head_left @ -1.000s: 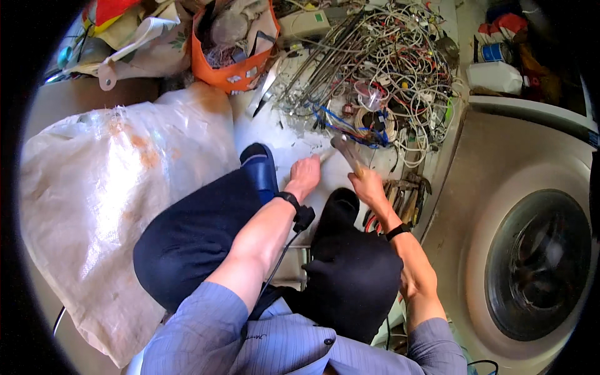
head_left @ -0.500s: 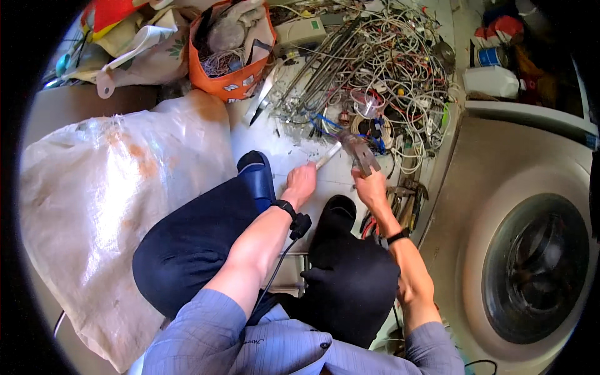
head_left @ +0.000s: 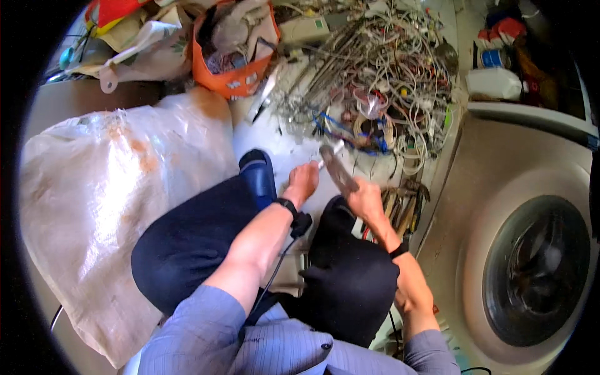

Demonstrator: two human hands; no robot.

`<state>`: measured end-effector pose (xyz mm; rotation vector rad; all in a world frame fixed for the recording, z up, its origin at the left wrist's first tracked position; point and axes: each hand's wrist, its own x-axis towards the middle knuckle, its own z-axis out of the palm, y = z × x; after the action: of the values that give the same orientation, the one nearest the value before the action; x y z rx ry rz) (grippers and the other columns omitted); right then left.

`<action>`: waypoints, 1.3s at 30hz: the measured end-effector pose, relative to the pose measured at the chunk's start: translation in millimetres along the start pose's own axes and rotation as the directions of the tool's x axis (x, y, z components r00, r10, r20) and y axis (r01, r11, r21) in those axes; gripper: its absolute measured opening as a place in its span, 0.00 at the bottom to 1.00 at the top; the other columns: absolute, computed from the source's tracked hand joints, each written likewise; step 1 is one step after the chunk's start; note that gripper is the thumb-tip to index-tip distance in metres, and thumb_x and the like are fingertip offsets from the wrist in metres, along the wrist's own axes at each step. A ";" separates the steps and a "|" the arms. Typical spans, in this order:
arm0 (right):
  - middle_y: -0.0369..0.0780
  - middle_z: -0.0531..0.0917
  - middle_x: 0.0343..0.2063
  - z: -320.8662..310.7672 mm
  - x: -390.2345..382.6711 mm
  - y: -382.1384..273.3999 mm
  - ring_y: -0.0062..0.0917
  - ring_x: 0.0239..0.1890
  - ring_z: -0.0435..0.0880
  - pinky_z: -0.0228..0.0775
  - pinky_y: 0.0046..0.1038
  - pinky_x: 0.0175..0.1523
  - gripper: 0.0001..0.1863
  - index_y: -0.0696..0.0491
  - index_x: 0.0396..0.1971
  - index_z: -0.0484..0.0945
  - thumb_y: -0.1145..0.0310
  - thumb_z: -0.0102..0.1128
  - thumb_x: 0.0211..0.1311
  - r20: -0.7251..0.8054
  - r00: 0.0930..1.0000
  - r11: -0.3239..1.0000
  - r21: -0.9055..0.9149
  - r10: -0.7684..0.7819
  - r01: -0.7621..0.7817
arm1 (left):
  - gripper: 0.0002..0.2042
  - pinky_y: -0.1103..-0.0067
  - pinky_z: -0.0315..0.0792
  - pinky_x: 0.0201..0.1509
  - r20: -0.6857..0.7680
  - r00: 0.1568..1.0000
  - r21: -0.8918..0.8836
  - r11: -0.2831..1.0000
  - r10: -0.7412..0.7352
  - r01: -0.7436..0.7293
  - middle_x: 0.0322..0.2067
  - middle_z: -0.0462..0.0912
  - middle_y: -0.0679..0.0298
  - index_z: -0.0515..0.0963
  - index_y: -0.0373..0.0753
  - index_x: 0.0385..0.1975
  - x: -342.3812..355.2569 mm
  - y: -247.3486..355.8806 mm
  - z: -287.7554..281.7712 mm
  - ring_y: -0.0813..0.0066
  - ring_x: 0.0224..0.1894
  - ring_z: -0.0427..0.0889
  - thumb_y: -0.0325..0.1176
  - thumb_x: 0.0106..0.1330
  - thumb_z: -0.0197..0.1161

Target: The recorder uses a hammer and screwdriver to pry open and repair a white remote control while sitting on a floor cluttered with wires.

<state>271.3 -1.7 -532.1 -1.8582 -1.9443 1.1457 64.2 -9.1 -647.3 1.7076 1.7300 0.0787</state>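
While the right hand grips a hammer, the left hand holds a white rod

As the person sits with knees apart, both hands meet over the pale floor in front of the feet. The right hand is closed around the hammer near its lower end; the tool is blurred and slants up and to the left, toward the left hand. The left hand is a closed fist around the white rod, which pokes out at the fist's upper right side. The hammer crosses in front of the rod, so that only short parts of it show on either side; whether the two touch, I cannot tell.

Just beyond the hands lies a large tangle of cables, with some blue wire along its near edge. Left of the tangle stands an orange bag, stuffed with odds and ends. Several hand tools lie in a group close to the right forearm. A blue slipper is on the left foot, near the left hand. A big whitish sack spreads out at the left, and at the right is an appliance with a round dark door.
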 end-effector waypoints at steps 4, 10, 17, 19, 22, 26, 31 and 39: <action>0.56 0.79 0.26 -33.8 4.2 -16.3 0.54 0.29 0.82 0.74 0.39 0.33 0.09 0.57 0.32 0.77 0.71 0.68 0.58 -0.124 0.976 0.965 0.171 -0.179 0.199 | 0.11 0.50 0.80 0.44 0.025 1.000 0.020 1.000 0.013 -0.014 0.31 0.87 0.42 0.81 0.34 0.36 -0.6 5.3 -0.9 0.37 0.36 0.87 0.30 0.69 0.51; 0.57 0.83 0.28 1.1 11.7 25.8 0.58 0.35 0.83 0.77 0.46 0.41 0.09 0.57 0.32 0.80 0.66 0.64 0.62 0.098 0.993 0.992 -0.112 0.071 -0.060 | 0.10 0.52 0.81 0.45 0.058 0.998 0.044 0.999 -0.008 0.005 0.33 0.87 0.40 0.81 0.32 0.36 10.3 22.6 2.4 0.37 0.38 0.88 0.27 0.68 0.51; 0.54 0.86 0.27 -30.7 19.0 -2.2 0.49 0.33 0.89 0.79 0.43 0.41 0.15 0.58 0.40 0.85 0.61 0.62 0.65 -0.073 0.986 0.988 -0.015 0.152 -0.153 | 0.08 0.54 0.80 0.39 0.037 0.999 -0.015 1.000 -0.010 0.011 0.32 0.85 0.38 0.83 0.35 0.36 0.5 0.1 -2.4 0.37 0.34 0.86 0.31 0.67 0.58; 0.50 0.86 0.26 -42.4 10.0 -1.8 0.37 0.31 0.89 0.78 0.39 0.41 0.15 0.58 0.41 0.86 0.60 0.64 0.65 -0.032 0.944 0.941 0.102 0.328 -0.323 | 0.09 0.63 0.81 0.37 0.109 0.993 -0.070 0.997 0.051 -0.043 0.31 0.87 0.45 0.83 0.36 0.36 5.2 7.4 -7.2 0.51 0.32 0.88 0.35 0.67 0.62; 0.43 0.87 0.28 -38.5 14.5 11.9 0.26 0.34 0.83 0.75 0.32 0.43 0.19 0.60 0.43 0.86 0.58 0.67 0.65 -0.068 0.905 0.873 0.305 0.419 -0.381 | 0.08 0.73 0.80 0.34 0.741 0.668 -0.424 0.821 0.072 0.382 0.29 0.87 0.60 0.83 0.39 0.38 10.1 5.0 -18.8 0.71 0.31 0.87 0.37 0.69 0.67; 0.35 0.80 0.20 -31.3 13.7 17.2 0.18 0.20 0.76 0.67 0.28 0.26 0.19 0.60 0.44 0.85 0.58 0.68 0.65 0.150 0.855 0.691 0.528 0.496 -0.493 | 0.05 0.82 0.76 0.29 0.871 0.403 -0.489 0.571 0.280 0.660 0.27 0.82 0.71 0.81 0.43 0.41 -3.2 8.3 -20.2 0.82 0.23 0.79 0.34 0.70 0.69; 0.31 0.74 0.16 -12.8 21.0 19.0 0.15 0.16 0.71 0.61 0.24 0.21 0.19 0.65 0.46 0.82 0.64 0.70 0.65 0.247 0.857 0.558 0.670 0.453 -0.489 | 0.07 0.83 0.76 0.30 0.901 0.212 -0.417 0.619 0.380 0.665 0.28 0.83 0.69 0.81 0.42 0.41 -1.7 7.5 -28.3 0.82 0.25 0.80 0.35 0.69 0.71; 0.52 0.86 0.27 8.5 35.6 37.2 0.40 0.32 0.87 0.75 0.42 0.42 0.21 0.57 0.38 0.86 0.51 0.66 0.63 -0.117 0.880 0.877 0.217 0.460 -0.430 | 0.18 0.58 0.78 0.47 -0.010 0.984 -0.237 0.956 0.176 -0.173 0.39 0.85 0.47 0.78 0.34 0.46 -21.7 48.0 -19.9 0.46 0.39 0.84 0.36 0.60 0.72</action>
<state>287.5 24.0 -574.4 -2.2809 -1.3004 1.1919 92.9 -14.1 -599.2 1.6735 1.4916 0.3421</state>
